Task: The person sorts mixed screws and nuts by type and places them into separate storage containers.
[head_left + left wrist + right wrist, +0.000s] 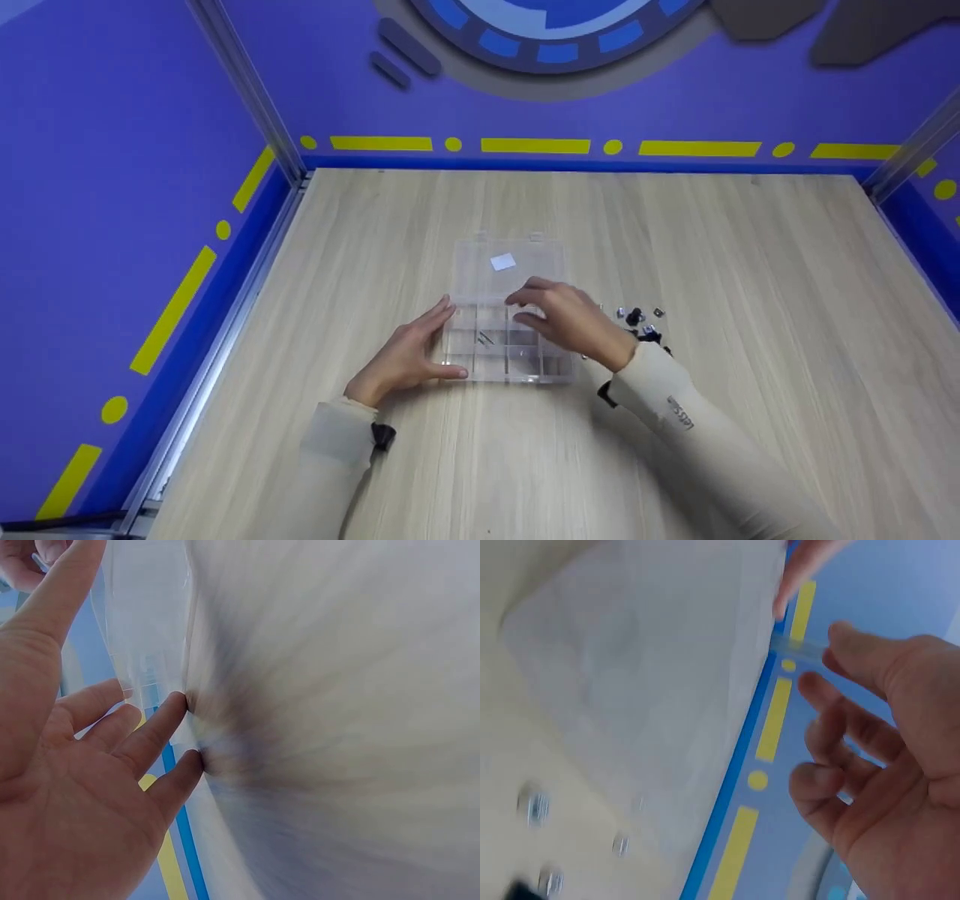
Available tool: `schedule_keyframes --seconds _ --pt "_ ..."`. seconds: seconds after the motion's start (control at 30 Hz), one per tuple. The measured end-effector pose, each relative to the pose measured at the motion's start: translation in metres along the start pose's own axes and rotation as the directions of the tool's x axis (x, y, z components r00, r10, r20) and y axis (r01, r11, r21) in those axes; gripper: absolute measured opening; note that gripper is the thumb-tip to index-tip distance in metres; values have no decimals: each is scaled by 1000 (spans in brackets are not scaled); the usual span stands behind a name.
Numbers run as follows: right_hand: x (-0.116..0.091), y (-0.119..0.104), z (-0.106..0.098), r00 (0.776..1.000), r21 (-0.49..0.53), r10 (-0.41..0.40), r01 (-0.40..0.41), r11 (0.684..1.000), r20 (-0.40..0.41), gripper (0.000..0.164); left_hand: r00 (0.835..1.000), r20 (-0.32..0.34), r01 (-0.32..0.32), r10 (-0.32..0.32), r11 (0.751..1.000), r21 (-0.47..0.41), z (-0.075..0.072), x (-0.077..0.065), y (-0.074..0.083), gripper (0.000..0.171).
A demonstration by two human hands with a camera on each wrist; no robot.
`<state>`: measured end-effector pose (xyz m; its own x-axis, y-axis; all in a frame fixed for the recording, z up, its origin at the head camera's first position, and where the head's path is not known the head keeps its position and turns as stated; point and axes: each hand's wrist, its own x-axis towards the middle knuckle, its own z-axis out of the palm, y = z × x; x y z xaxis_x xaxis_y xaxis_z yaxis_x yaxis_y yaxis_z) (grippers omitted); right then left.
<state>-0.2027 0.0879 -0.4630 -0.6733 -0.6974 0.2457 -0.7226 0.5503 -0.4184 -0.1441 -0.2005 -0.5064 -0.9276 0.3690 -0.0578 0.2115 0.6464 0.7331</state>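
Observation:
A clear plastic compartment box lies on the table with its lid folded back away from the person. Two thin metal pieces lie in a middle compartment. At the box's left side, my left hand rests with thumb and fingers spread along the edge; its fingertips also touch the table in the left wrist view. My right hand hovers above the right-hand compartments. Its thumb and bent fingers stand apart, and nothing shows between them in the right wrist view.
Right of the box, partly behind the right wrist, lie several small metal and black parts. A white label is on the lid. The wooden table meets blue panels at the back and sides.

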Motion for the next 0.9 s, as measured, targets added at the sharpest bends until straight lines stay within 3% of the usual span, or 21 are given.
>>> schedule_keyframes --seconds 0.17,0.37,0.6,0.9 --pt "-8 22 -12 986 -35 128 -132 991 -102 25 1000 2 5 -5 1000 11 1 1 -1 110" --pt "-20 48 -19 959 -89 259 -270 959 -118 22 1000 3 9 -9 1000 20 2 0 -1 109" --pt "-33 68 -20 937 -157 335 -347 925 -101 19 1000 -2 7 -7 1000 28 1 0 0 110" --pt "-44 75 -20 917 -205 394 -398 894 -62 18 1000 -4 11 -11 1000 18 1 1 1 110"
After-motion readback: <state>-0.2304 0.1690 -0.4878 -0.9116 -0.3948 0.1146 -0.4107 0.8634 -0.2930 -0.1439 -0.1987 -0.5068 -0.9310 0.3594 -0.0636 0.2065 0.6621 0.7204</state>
